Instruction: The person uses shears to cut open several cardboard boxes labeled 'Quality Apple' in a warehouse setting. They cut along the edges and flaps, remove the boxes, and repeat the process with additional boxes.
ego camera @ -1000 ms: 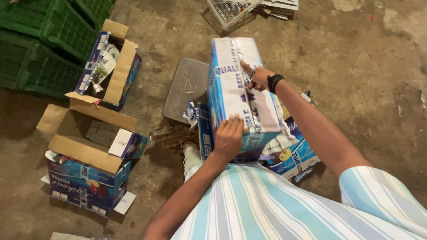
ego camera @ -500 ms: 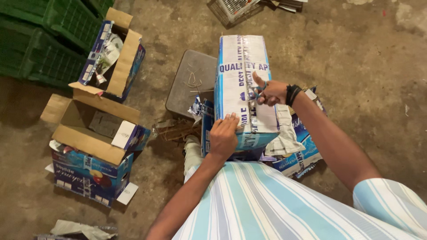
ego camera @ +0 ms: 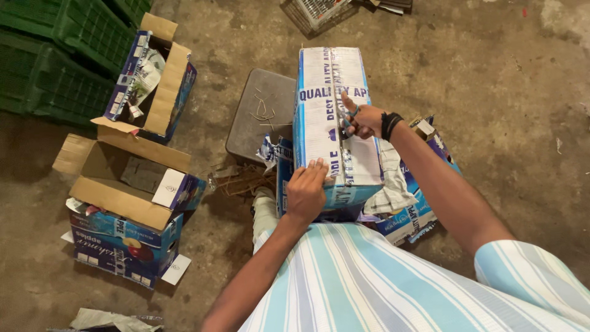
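We saw the left hand pressed flat on the near end of a sealed blue and white cardboard fruit carton, its fingers spread and open, gripping nothing. The right hand lay on top of the carton, farther out than those left fingers, closed around a small pair of scissors at the taped centre seam. The carton itself stood just beyond the left fingertips, on other crushed cartons and crumpled paper on the concrete floor.

We judged the carton stiff along its edges but softer across the taped top, and probably weighty if full; the corners or the bottom edge looked the safest places to hold, since the glossy tape seemed slippery.

We counted one sealed carton under the hands and three opened cartons well to the left of the left fingers. Farther out than the right fingers sat one grey metal tray, strewn with small bent staples or clips. Green plastic crates filled the far left corner; we could not count them surely.
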